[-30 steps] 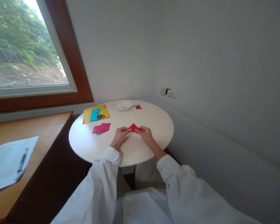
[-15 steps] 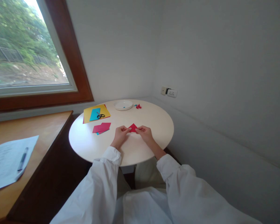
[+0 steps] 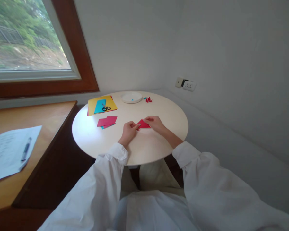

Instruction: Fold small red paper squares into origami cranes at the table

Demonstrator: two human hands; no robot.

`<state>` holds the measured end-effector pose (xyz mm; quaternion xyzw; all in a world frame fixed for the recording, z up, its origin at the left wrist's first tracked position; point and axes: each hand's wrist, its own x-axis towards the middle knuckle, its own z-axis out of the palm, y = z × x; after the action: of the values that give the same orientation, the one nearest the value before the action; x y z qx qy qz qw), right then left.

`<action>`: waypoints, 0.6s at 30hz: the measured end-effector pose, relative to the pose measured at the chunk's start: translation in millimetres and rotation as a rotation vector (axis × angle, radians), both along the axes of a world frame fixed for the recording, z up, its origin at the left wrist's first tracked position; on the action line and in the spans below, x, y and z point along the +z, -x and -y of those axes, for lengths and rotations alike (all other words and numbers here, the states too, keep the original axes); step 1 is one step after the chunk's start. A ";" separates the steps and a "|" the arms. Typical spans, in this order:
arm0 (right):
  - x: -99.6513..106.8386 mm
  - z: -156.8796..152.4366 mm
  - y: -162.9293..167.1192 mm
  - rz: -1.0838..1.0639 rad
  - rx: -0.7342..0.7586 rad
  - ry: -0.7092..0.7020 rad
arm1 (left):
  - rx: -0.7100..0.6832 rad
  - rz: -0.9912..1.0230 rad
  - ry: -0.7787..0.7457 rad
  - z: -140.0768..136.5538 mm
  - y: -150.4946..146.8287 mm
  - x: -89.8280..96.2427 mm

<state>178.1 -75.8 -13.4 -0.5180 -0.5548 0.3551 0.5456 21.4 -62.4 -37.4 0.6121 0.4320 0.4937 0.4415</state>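
Note:
A small red folded piece of paper [image 3: 144, 125], roughly triangular, is between my hands above the near middle of the round white table. My left hand [image 3: 129, 131] pinches its left corner with thumb and fingers. My right hand [image 3: 156, 124] has its fingertips on the upper right side, by the peak, and covers part of the paper. To the left lie pink paper pieces [image 3: 107, 121] over a blue one [image 3: 106, 127].
Behind them, black-handled scissors [image 3: 106, 108] rest on blue paper [image 3: 99, 106] and a yellow sheet [image 3: 92, 103]. Near the wall stand a white dish [image 3: 131, 98] and small red folded pieces [image 3: 148, 99]. A wooden desk [image 3: 50, 128] at left bears written paper [image 3: 9, 154] and a pen [image 3: 26, 149].
My right hand has shifted from the paper's lower right corner up towards its peak. The left hand keeps its pinch on the left corner. The whole view has moved slightly.

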 end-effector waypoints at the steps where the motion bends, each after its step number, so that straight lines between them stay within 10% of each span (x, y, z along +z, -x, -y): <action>1: 3.0 -3.3 -2.0 0.018 0.009 0.008 | 0.005 -0.013 0.004 -0.6 -1.0 -0.5; 18: 9.7 -36.2 -25.8 0.204 0.229 0.107 | 0.108 -0.228 0.003 -13.5 -11.1 2.4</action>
<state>203.9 -39.6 -3.7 -0.5130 -0.6432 0.3895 0.4141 32.5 -49.0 -34.9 0.6397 0.5122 0.4433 0.3632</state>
